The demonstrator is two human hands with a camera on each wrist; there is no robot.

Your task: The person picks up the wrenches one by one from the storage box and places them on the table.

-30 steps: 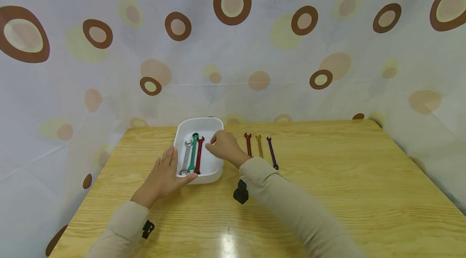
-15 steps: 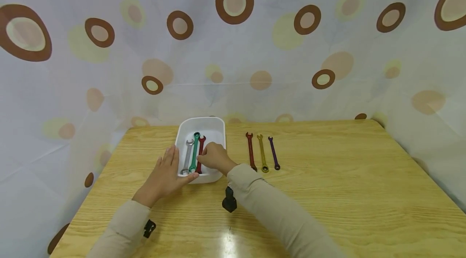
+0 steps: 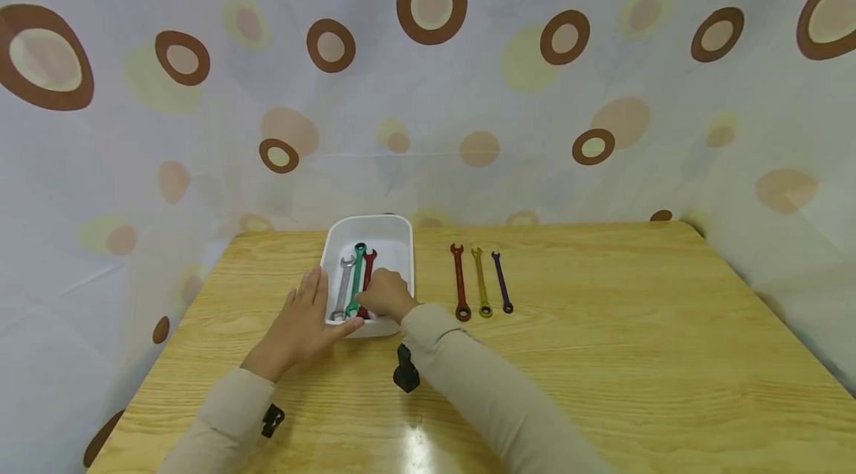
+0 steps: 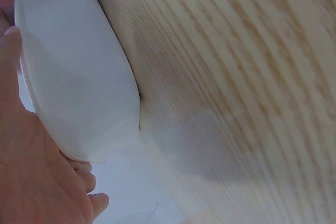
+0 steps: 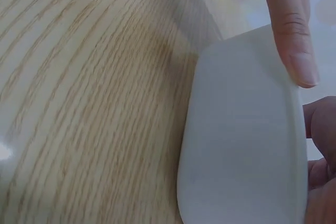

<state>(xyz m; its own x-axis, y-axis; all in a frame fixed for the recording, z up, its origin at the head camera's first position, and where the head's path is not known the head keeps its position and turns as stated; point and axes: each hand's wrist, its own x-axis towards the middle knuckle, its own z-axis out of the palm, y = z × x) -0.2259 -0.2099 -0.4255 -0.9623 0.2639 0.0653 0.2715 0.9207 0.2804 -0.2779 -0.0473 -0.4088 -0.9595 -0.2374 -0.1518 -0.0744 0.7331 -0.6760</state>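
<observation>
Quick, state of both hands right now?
Left hand: open, resting against the white tray.
Right hand: inside the tray, over the red wrench there; whether it grips it cannot be told.

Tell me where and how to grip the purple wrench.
Pinch the purple wrench across mid-shaft, coming down from above and slightly from the right. It lies flat, with a slim, straight shaft between two wider ends, so the middle should balance best. The yellow wrench lies beside it on the left; on its right is bare table.
</observation>
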